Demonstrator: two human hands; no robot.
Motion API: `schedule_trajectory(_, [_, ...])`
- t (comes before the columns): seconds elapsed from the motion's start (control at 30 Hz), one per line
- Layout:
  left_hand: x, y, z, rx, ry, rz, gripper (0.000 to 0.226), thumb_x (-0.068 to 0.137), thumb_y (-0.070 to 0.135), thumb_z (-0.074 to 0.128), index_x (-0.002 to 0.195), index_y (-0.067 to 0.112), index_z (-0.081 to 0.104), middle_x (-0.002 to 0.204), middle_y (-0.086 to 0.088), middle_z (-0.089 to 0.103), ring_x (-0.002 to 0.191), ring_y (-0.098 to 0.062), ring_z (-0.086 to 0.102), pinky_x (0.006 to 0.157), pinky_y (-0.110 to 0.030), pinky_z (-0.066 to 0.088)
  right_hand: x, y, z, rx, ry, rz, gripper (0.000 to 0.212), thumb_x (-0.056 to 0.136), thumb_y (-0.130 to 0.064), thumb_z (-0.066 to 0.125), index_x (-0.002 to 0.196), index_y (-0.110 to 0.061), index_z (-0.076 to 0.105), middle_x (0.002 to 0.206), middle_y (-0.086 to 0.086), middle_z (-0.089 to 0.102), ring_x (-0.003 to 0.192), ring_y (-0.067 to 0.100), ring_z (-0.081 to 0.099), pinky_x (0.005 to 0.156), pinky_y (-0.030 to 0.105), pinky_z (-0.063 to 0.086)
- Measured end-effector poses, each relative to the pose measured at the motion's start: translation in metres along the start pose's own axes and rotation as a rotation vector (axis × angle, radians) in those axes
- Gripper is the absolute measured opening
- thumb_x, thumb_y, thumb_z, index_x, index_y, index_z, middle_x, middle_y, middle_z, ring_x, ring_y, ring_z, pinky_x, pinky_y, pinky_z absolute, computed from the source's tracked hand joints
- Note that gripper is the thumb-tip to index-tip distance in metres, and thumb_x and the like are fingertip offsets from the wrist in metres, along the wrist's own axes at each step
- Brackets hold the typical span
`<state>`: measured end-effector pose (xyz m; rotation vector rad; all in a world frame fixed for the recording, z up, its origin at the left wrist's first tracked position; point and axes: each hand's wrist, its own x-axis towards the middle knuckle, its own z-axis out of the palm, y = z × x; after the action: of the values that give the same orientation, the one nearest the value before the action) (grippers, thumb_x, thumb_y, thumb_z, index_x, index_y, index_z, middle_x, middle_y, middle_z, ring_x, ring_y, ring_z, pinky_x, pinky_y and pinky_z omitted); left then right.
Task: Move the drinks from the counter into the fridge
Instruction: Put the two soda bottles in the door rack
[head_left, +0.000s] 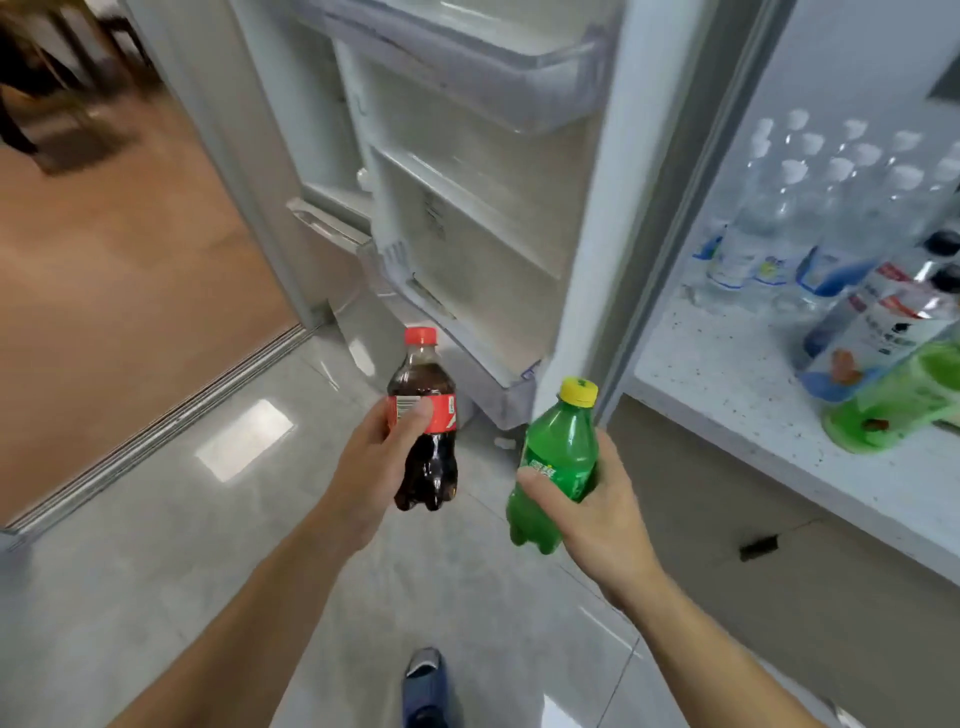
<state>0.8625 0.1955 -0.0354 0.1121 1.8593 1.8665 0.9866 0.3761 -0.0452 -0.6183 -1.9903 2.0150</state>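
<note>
Left fingers (413, 415) wrapped tight round the cola bottle (425, 421) at its red label, bottle upright, red cap up. Right fingers (537, 486) clamped on the green soda bottle (558, 457) at mid-body, yellow cap up, tilted slightly right. Left hand (371, 467) and right hand (597, 509) both extended forward over the grey floor tiles (156, 571), forearms bare. Fridge (467, 218) straight ahead, open, shelves bare. To its right, counter (727, 384) holds water bottles (810, 208) and more drinks (893, 353). Nothing between bottles and fridge.
</note>
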Motion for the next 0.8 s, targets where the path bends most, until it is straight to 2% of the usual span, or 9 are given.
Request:
schedule_trajectory(0.1, [0.045,0.037,-0.054,0.121,0.087,0.145,0.047,0.075,0.055,0.072,0.112,0.027,0.061,0.096,-0.015,0.072,0.083,-0.037,0.071,0.060,-0.045,0.053,0.024,-0.034,0.054,-0.047,-0.022,-0.191,0.054,0.073,-0.032,0.083,0.117,-0.034,0.052,0.095,-0.011,0.066,0.083,0.009,0.067,0.069,0.019,0.054])
schedule_trajectory(0.17, [0.076,0.061,-0.079,0.161,0.119,0.241,0.044,0.070,0.050,0.080,0.107,0.037,0.060,0.098,-0.004,0.073,0.090,-0.030,0.072,0.064,-0.049,0.057,0.046,-0.051,0.086,-0.107,0.015,-0.322,0.059,0.072,-0.032,0.083,0.120,-0.029,0.049,0.099,-0.018,0.063,0.087,0.005,0.065,0.075,0.018,0.053])
schedule_trajectory(0.23, [0.106,0.083,-0.093,0.182,0.108,0.326,0.047,0.065,0.044,0.085,0.103,0.040,0.057,0.096,0.008,0.074,0.085,-0.013,0.073,0.061,-0.035,0.058,0.072,-0.063,0.110,-0.158,0.068,-0.422,0.060,0.072,-0.029,0.086,0.118,-0.026,0.048,0.099,-0.026,0.061,0.088,0.001,0.062,0.078,0.015,0.049])
schedule_trajectory(0.33, [0.152,0.110,-0.096,0.212,0.080,0.364,0.055,0.060,0.040,0.084,0.107,0.040,0.054,0.098,0.015,0.072,0.087,-0.004,0.071,0.073,-0.025,0.055,0.113,-0.078,0.133,-0.194,0.160,-0.503,0.062,0.070,-0.030,0.087,0.118,-0.028,0.047,0.099,-0.030,0.059,0.089,-0.003,0.058,0.080,0.013,0.045])
schedule_trajectory(0.43, [0.195,0.124,-0.093,0.253,0.070,0.396,0.056,0.057,0.040,0.081,0.107,0.044,0.055,0.098,0.015,0.070,0.090,-0.005,0.070,0.077,-0.026,0.056,0.157,-0.086,0.142,-0.298,0.251,-0.568,0.063,0.064,-0.033,0.087,0.116,-0.025,0.052,0.103,-0.025,0.058,0.096,0.002,0.057,0.086,0.030,0.048])
schedule_trajectory(0.5, [0.216,0.125,-0.092,0.344,0.057,0.413,0.059,0.060,0.034,0.083,0.110,0.042,0.053,0.105,0.011,0.068,0.097,-0.013,0.068,0.088,-0.037,0.056,0.180,-0.087,0.144,-0.400,0.294,-0.568,0.065,0.059,-0.037,0.088,0.114,-0.029,0.054,0.102,-0.028,0.056,0.096,-0.003,0.055,0.086,0.032,0.049])
schedule_trajectory(0.57, [0.236,0.123,-0.093,0.443,0.053,0.420,0.064,0.064,0.026,0.085,0.117,0.033,0.051,0.111,0.004,0.067,0.104,-0.020,0.065,0.097,-0.043,0.051,0.197,-0.082,0.147,-0.461,0.282,-0.520,0.066,0.058,-0.039,0.088,0.113,-0.039,0.052,0.103,-0.030,0.054,0.099,0.003,0.056,0.089,0.032,0.050])
schedule_trajectory(0.7, [0.270,0.115,-0.098,0.524,0.092,0.349,0.067,0.066,0.021,0.087,0.122,0.026,0.051,0.117,-0.001,0.066,0.112,-0.026,0.061,0.101,-0.044,0.047,0.228,-0.063,0.160,-0.553,0.255,-0.407,0.063,0.064,-0.032,0.087,0.115,-0.039,0.049,0.110,-0.011,0.061,0.101,0.016,0.059,0.090,0.036,0.051])
schedule_trajectory(0.8, [0.288,0.110,-0.097,0.600,0.114,0.322,0.066,0.066,0.025,0.087,0.123,0.021,0.055,0.118,-0.003,0.066,0.112,-0.026,0.061,0.100,-0.041,0.048,0.252,-0.053,0.173,-0.636,0.286,-0.257,0.056,0.068,-0.038,0.078,0.115,-0.033,0.048,0.100,-0.009,0.063,0.091,0.019,0.063,0.075,0.029,0.049])
